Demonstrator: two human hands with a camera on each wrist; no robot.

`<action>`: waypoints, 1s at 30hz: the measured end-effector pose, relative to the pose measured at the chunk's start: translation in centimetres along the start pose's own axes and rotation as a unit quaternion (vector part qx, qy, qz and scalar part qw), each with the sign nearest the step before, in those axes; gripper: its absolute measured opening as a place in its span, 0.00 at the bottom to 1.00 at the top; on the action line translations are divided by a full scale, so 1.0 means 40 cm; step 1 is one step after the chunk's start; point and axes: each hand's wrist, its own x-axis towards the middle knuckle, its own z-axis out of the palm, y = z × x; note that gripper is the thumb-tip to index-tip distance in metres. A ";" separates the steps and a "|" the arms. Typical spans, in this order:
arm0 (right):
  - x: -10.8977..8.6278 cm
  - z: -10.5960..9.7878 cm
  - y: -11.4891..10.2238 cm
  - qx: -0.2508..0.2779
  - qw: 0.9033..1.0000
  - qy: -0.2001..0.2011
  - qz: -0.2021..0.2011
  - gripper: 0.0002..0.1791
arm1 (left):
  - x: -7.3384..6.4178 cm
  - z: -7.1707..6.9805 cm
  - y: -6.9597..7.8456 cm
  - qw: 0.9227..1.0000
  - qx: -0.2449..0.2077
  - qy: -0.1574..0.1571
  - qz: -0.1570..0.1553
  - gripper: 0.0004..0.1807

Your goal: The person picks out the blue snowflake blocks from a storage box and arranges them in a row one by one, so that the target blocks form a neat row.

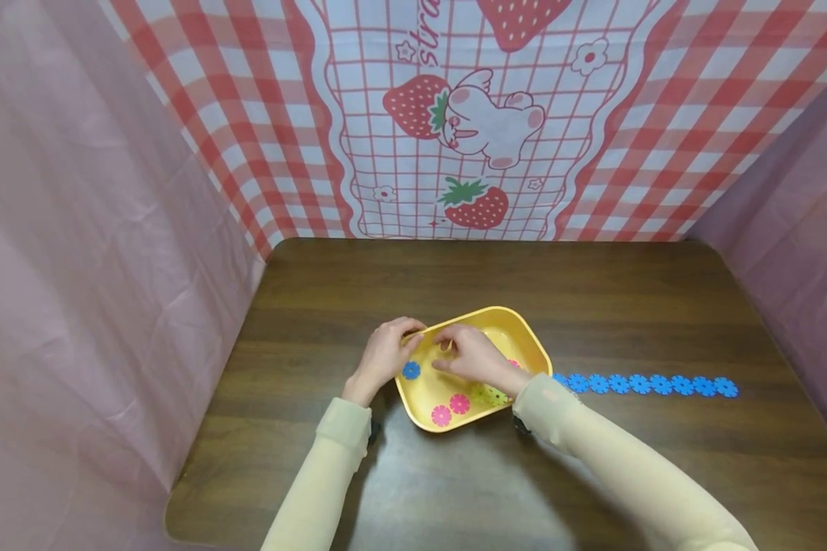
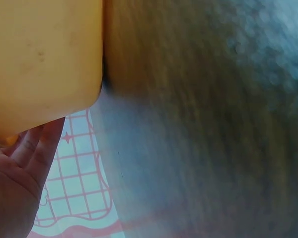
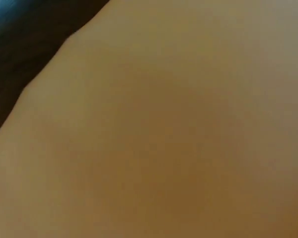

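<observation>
A yellow tray [image 1: 423,418] with rounded corners stands at an angle on the table. My left hand [image 1: 384,352] grips its left corner, thumb at the rim; in the left wrist view, fingers [image 2: 27,148] reach behind the tray's outer wall [image 2: 44,54]. Inside the tray is my right hand [image 1: 478,357], thumb and forefinger apart, with nothing visible between them. A blue flower-shaped disc [image 1: 411,370] lies on the tray floor between the hands. Pink discs [image 1: 459,404] and yellow-green discs [image 1: 498,396] lie nearer the front. The right wrist view is a blurred yellowish surface.
A straight row of joined blue discs [image 1: 639,383] extends rightward from the tray on the brown wooden table [image 1: 358,275]. Behind the table hangs a strawberry-print cloth [image 1: 455,153]. Pink curtains [image 1: 96,229] flank both sides.
</observation>
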 end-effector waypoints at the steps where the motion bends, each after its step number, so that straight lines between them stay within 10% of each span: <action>1: 0.002 0.006 -0.001 -0.001 1.000 -0.003 -0.002 0.18 | 0.000 0.001 0.001 1.000 0.000 0.000 0.001 0.06; 30: 0.034 0.116 -0.063 -0.090 0.995 -0.043 0.002 0.15 | 0.000 0.004 -0.003 1.000 0.001 0.016 0.012 0.06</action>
